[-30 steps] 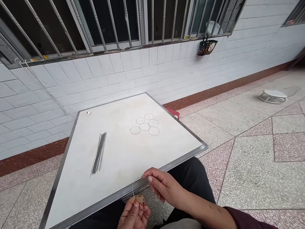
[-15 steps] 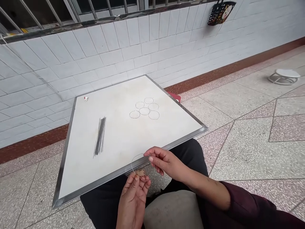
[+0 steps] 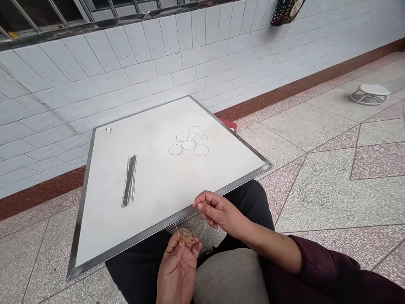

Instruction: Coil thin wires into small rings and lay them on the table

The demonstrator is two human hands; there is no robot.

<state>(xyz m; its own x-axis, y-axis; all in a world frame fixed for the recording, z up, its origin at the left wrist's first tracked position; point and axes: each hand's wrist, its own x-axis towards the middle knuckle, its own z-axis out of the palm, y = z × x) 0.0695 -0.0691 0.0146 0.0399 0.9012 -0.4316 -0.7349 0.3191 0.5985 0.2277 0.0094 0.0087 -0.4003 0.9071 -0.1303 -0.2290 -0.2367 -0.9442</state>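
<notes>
Thin wire loop (image 3: 206, 226) is pinched tightly by the right hand (image 3: 218, 211); left hand (image 3: 179, 266) is closed on small tan piece (image 3: 187, 236), near edge of metal-framed white board (image 3: 152, 185).

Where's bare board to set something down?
Bare white board lies between the dark strand bundle and six thin rings, and in the near-left corner. Crowded: the rings and near edge, where the right hand and left hand hold a wire loop.
</notes>
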